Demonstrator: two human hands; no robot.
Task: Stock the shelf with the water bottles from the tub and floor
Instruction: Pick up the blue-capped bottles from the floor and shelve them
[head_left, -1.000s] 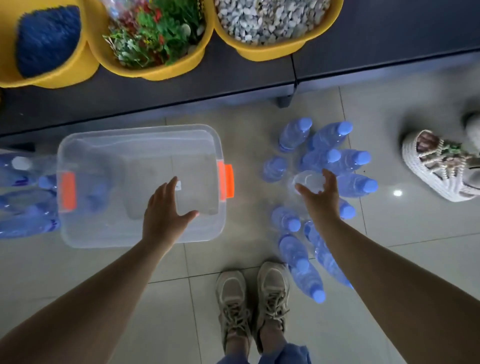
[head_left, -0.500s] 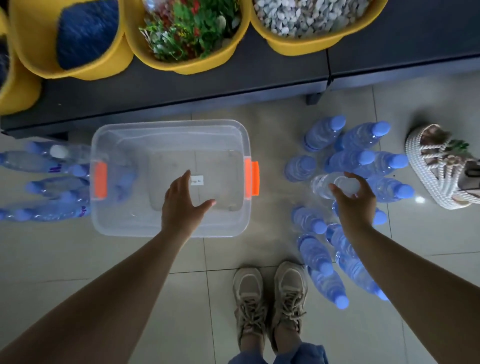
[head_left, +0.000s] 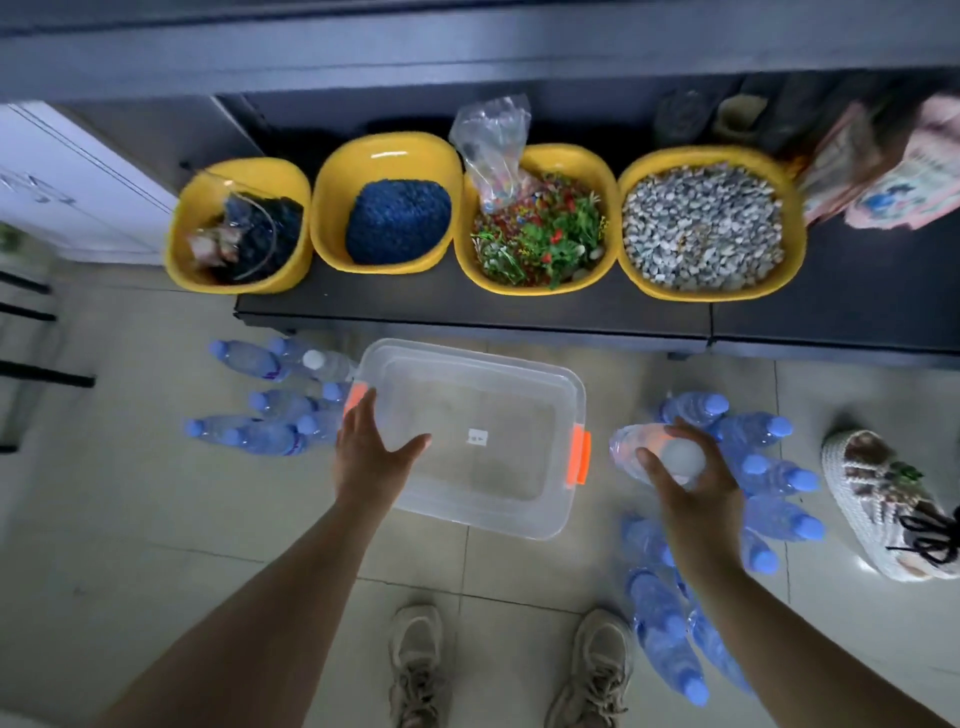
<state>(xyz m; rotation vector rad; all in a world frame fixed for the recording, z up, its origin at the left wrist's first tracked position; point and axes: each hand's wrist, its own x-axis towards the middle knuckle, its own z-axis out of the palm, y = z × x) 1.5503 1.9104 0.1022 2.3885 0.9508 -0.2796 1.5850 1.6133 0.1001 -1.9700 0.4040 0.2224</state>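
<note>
The right hand (head_left: 688, 480) grips a clear water bottle (head_left: 644, 452) near its white-capped end, fingers curled round it, above a cluster of blue-capped bottles (head_left: 774, 473) lying on the floor (head_left: 130, 519) under and around that hand. The left hand (head_left: 371, 452) is spread, fingers straight, over the near left part of the clear tub (head_left: 498, 405), which sits between the two hands. More bottles (head_left: 260, 431) lie just left of the left hand. Beyond both hands, the dark shelf (head_left: 519, 312) carries four yellow bins (head_left: 711, 223).
</note>
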